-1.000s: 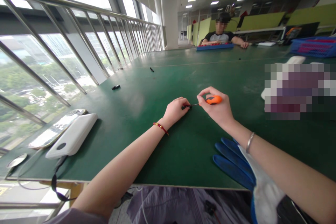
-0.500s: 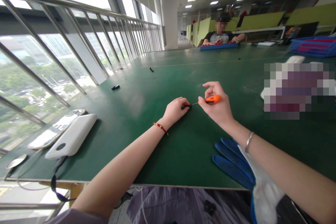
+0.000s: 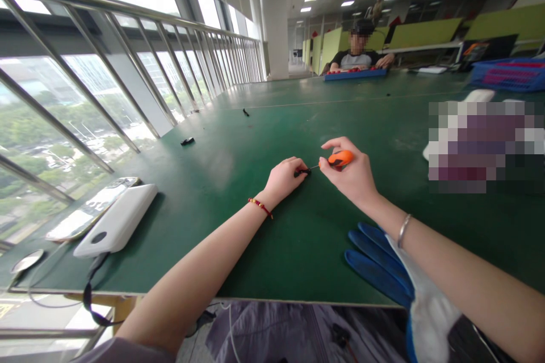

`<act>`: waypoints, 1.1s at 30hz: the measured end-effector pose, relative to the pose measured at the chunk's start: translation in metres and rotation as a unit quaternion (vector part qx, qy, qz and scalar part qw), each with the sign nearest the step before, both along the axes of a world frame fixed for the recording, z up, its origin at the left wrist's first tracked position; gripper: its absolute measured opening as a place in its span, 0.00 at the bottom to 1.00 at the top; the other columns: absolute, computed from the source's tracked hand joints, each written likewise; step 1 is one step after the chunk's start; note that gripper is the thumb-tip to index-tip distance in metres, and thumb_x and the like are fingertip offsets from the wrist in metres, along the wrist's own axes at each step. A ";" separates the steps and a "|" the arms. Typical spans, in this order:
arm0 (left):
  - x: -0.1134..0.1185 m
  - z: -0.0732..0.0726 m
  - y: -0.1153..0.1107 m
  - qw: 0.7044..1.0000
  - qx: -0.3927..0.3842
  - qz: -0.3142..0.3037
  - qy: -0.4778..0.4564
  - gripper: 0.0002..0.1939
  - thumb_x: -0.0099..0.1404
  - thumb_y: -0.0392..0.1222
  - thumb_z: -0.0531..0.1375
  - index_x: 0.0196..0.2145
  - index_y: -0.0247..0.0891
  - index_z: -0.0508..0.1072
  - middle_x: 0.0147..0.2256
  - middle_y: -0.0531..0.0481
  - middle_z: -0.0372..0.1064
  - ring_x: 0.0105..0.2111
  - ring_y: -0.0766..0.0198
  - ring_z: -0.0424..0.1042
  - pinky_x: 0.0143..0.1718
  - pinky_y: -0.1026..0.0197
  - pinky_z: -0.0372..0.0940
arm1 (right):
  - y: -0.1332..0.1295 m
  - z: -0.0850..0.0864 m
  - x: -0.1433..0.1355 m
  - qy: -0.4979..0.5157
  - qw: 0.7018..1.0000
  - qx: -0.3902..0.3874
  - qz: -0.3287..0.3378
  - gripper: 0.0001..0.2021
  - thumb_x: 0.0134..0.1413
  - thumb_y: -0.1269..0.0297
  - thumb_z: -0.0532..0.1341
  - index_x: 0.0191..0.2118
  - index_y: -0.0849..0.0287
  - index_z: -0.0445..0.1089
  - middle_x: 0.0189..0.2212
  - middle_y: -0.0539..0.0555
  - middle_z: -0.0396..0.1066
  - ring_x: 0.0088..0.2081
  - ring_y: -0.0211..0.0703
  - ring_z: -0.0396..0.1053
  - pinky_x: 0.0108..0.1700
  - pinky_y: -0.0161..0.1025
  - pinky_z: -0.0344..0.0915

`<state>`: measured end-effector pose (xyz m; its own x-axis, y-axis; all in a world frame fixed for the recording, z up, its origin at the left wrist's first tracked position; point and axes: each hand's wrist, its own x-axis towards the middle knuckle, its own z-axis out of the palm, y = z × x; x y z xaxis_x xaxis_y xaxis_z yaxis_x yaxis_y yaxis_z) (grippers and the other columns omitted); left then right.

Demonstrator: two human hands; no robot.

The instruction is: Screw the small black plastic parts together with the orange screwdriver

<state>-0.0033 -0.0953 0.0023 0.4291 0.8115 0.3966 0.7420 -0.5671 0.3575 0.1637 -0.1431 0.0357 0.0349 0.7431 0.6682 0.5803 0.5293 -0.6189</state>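
Observation:
My left hand (image 3: 286, 176) rests on the green table with its fingers closed on a small black part (image 3: 304, 172). An orange and black screwdriver (image 3: 341, 158) is pinched between the thumb and fingers of my right hand (image 3: 351, 173). Its thin shaft points left, and the tip meets or nearly meets the black part; the exact contact is too small to make out. Two more small black pieces lie apart on the table, one (image 3: 187, 141) to the left and one (image 3: 246, 112) further back.
A white power bank (image 3: 117, 221) and a phone (image 3: 91, 210) lie at the left edge. Blue-and-white gloves (image 3: 383, 261) lie under my right forearm. Across the table (image 3: 255, 261), a person sits behind a blue tray (image 3: 355, 75). A blue basket (image 3: 506, 75) stands back right.
My right hand has shifted slightly left, and the screwdriver's handle has moved and tilted with it. My left hand has stayed in place. The person across the table has shifted a little.

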 end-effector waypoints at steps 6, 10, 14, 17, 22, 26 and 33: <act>0.000 0.000 -0.001 1.000 0.007 -0.007 -0.007 0.05 0.59 0.36 0.57 0.33 0.39 0.73 0.36 0.51 0.71 0.36 0.62 0.70 0.36 0.62 0.65 | 0.004 -0.004 0.002 -0.003 1.000 0.011 0.009 0.12 0.47 0.62 0.61 0.40 0.56 0.65 0.19 0.43 0.58 0.21 0.36 0.60 0.27 0.34 0.57; 0.000 -0.001 -0.001 1.000 0.002 -0.005 -0.014 0.05 0.59 0.36 0.57 0.34 0.39 0.73 0.36 0.50 0.72 0.36 0.62 0.70 0.36 0.62 0.65 | 0.005 -0.003 0.003 -0.022 1.000 0.002 0.006 0.08 0.51 0.59 0.58 0.26 0.57 0.67 0.19 0.47 0.62 0.22 0.36 0.60 0.27 0.35 0.57; 0.000 -0.001 -0.001 1.000 0.000 -0.002 -0.008 0.05 0.60 0.37 0.57 0.34 0.39 0.73 0.36 0.50 0.71 0.36 0.63 0.70 0.36 0.62 0.65 | 0.005 -0.002 0.002 -0.023 1.000 -0.005 0.020 0.11 0.51 0.59 0.59 0.23 0.57 0.66 0.22 0.50 0.67 0.25 0.38 0.64 0.29 0.36 0.59; 0.000 -0.001 0.000 1.000 0.008 -0.005 -0.004 0.04 0.60 0.37 0.57 0.32 0.39 0.72 0.36 0.50 0.71 0.35 0.63 0.69 0.36 0.63 0.64 | 0.005 -0.003 0.001 -0.015 0.999 -0.025 0.041 0.09 0.48 0.60 0.61 0.23 0.57 0.64 0.20 0.48 0.65 0.23 0.37 0.62 0.27 0.35 0.58; 0.001 -0.002 0.000 0.999 0.031 0.011 0.004 0.03 0.60 0.39 0.56 0.30 0.38 0.69 0.34 0.51 0.70 0.34 0.63 0.69 0.33 0.63 0.62 | 0.006 -0.004 -0.001 -0.024 0.998 0.016 0.053 0.07 0.43 0.67 0.61 0.22 0.57 0.62 0.21 0.47 0.61 0.23 0.35 0.58 0.27 0.34 0.57; 0.003 -0.002 -0.002 0.998 0.010 0.063 0.006 0.06 0.59 0.40 0.57 0.35 0.38 0.67 0.30 0.52 0.70 0.31 0.63 0.69 0.30 0.62 0.61 | 0.005 -0.001 0.001 -0.010 0.997 0.056 0.045 0.07 0.42 0.71 0.60 0.22 0.57 0.59 0.23 0.47 0.60 0.24 0.35 0.58 0.28 0.35 0.57; -0.003 0.002 -0.002 0.998 -0.054 0.012 -0.017 0.13 0.60 0.38 0.54 0.44 0.38 0.66 0.27 0.55 0.70 0.28 0.64 0.70 0.31 0.64 0.62 | 0.004 0.001 0.004 -0.016 0.999 0.026 0.027 0.09 0.46 0.69 0.57 0.23 0.55 0.54 0.22 0.47 0.57 0.25 0.37 0.58 0.30 0.35 0.56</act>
